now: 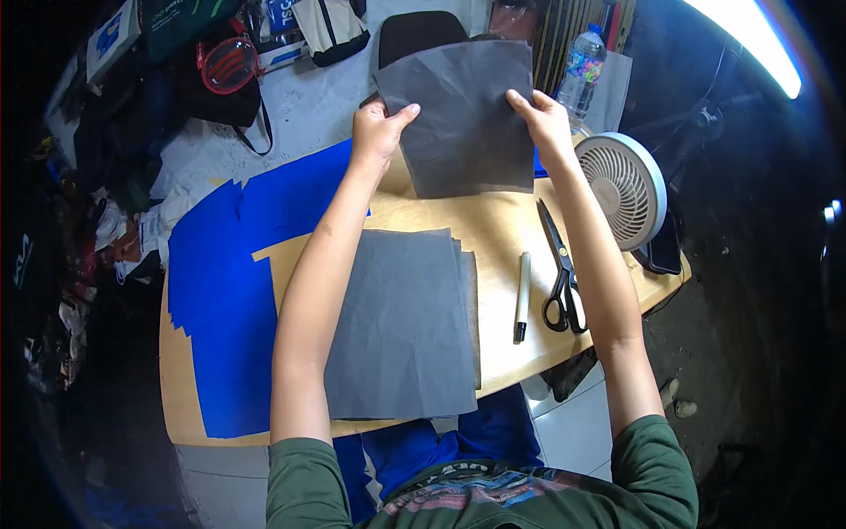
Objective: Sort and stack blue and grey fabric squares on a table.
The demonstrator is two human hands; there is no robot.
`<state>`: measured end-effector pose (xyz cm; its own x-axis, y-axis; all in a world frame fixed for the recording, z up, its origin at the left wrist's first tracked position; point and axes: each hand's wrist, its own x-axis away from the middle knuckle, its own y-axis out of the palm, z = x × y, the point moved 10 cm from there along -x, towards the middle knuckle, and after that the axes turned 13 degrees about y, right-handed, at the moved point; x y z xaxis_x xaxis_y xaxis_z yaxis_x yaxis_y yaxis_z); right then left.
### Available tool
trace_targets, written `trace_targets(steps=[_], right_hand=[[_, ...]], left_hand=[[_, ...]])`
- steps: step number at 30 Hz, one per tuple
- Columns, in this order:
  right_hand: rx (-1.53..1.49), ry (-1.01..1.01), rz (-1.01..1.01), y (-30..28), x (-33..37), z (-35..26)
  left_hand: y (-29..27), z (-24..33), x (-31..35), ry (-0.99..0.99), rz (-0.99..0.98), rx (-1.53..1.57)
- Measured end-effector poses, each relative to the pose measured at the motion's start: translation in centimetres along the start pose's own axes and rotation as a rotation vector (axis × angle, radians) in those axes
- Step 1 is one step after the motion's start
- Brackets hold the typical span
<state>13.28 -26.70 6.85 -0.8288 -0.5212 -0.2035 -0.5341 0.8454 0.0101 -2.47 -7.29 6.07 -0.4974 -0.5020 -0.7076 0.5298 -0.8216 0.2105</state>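
Observation:
A dark grey sheet of thin fabric (467, 123) hangs over the far side of the table, stretched between my two hands. My left hand (381, 132) pinches its left edge, thumb on top. On the opposite edge, my right hand (544, 123) grips it the same way. Nearer to me lies a stack of similar grey fabric sheets (401, 326), its edges slightly uneven. To the right of the stack are a capped marker (523, 295) and black-handled scissors (562, 273), partly under my right forearm.
Blue fabric pieces (225, 300) cover the table's left part. A white fan (621, 189) stands at the right edge, with a plastic bottle (582, 70) behind it. Beyond the table are a dark chair (421, 33) and bags (330, 31). The wooden tabletop (498, 231) shows between these things.

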Motion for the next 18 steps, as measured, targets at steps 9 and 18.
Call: trace_targets(steps=[9, 18], right_hand=[[-0.071, 0.009, -0.06, 1.2, 0.4, 2.2], [-0.199, -0.061, -0.171, 1.9, 0.1, 2.5]], left_hand=[[-1.1, -1.1, 0.7, -0.042, -0.023, -0.081], [-0.7, 1.0, -0.3, 0.101, 0.018, -0.125]])
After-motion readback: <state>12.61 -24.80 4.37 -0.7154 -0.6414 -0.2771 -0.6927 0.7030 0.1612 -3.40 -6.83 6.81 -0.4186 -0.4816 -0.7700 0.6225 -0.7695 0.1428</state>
